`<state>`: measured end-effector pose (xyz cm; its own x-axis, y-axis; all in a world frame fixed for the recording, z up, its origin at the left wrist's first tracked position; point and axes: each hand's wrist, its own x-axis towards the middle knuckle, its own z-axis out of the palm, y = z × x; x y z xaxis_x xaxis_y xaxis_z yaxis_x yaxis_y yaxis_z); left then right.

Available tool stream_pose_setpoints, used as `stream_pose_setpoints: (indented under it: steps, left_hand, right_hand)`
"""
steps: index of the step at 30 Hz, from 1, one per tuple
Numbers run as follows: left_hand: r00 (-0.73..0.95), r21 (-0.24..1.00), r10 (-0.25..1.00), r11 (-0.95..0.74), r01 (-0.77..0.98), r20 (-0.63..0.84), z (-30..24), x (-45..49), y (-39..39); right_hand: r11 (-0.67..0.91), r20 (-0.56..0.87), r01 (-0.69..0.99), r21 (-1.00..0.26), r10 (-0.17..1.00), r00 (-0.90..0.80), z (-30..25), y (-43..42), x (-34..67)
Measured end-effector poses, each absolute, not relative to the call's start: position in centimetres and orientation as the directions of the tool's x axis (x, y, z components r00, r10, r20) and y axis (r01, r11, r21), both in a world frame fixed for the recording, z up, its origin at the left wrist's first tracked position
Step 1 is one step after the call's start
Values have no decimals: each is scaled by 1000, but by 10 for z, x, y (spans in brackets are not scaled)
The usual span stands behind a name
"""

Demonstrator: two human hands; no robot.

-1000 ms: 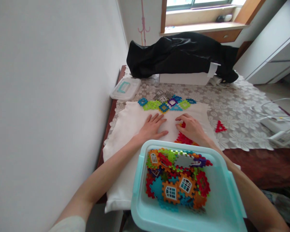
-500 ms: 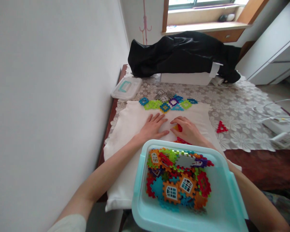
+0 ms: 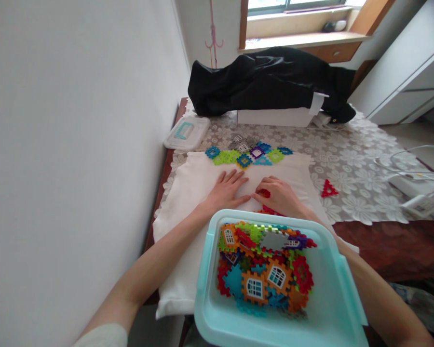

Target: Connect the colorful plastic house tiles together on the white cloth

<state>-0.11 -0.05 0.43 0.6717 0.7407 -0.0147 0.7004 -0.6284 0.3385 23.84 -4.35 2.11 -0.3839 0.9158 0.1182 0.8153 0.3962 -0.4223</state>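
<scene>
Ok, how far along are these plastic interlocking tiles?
Done: a row of blue, green and purple tiles lies along the far edge of the white cloth. In hand: the right hand is over a small red piece, with the left hand flat on the cloth. Left: the turquoise bin holds many more tiles, and a red triangle lies apart on the lace tablecloth.

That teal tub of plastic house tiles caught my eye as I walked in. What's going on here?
A person is working with both bare hands on a white cloth. The left hand lies flat and open; the right hand is curled beside a small red tile. The teal tub, full of interlocking tiles, sits over the cloth's near side, and a row of coloured tiles runs along its far edge.
</scene>
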Motion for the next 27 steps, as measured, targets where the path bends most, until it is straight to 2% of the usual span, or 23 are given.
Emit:
stream_pose_setpoints:
  steps: [9,18,22,27]
  left_hand:
    - [669,349,743,-621,702,-23,8,-1,-2]
    - [672,370,740,-620,692,-17,10,1,-3]
    - [729,445,685,-655,611,7,10,2,-1]
    - [801,545,592,-701,460,85,9,2,1]
  right_hand:
    - [422,126,829,-366,905,-405,20,-44,238]
    - [402,133,827,-392,915,-381,18,-43,242]
    - [317,172,755,-573,948,-267,15,-40,242]
    - [163,146,516,-841,986,-74,15,-38,242]
